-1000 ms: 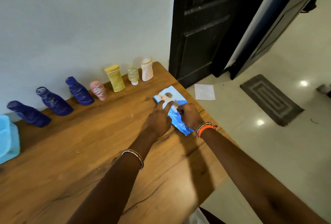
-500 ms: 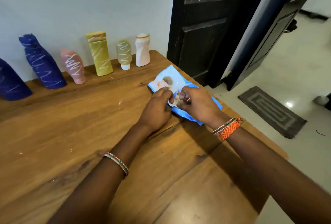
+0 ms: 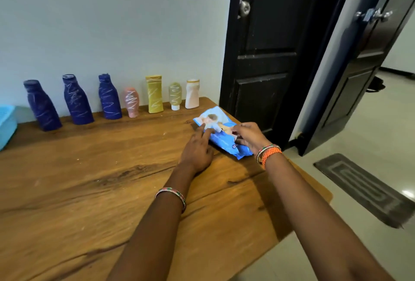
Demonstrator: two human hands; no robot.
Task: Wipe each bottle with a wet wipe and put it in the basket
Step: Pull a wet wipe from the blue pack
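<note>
1. Wooden table (image 3: 78,191) fills the near view, set against a pale wall; bare forearms enter from 6 o'clock.
2. Left hand (image 3: 197,148) is laid at table centre-right, fingers straight, fingertips pressed on the near-left edge of the wipe pack (image 3: 221,132). Nothing is gripped by it.
3. Right hand (image 3: 249,136) is curled over the pack's right side, something small pinched at the flap; whether the label or a wipe is held cannot be told.
4. Pack lies flat at 1 o'clock, near the table's right edge. It is judged soft, light, crinkly and slippery; it is best pinned down while the top flap is peeled.
5. Bottles are lined up along the wall, 10 to 12 o'clock, all upright and scribbled with pale marks: three dark blue bottles (image 3: 77,101), a pink bottle (image 3: 131,103), a yellow bottle (image 3: 154,94), a small clear bottle (image 3: 175,95), a white bottle (image 3: 192,94).
6. Bottles are judged light, rigid plastic, easily tipped; each is best taken round the waist.
7. Basket (image 3: 6,123) is partly seen at 9 o'clock, well apart from the pack; none of the seven bottles is in it.
8. Dark door (image 3: 269,67) stands beyond the table at 1 o'clock, mat (image 3: 363,188) on the floor at 3 o'clock. Reach to the bottles is not blocked.
</note>
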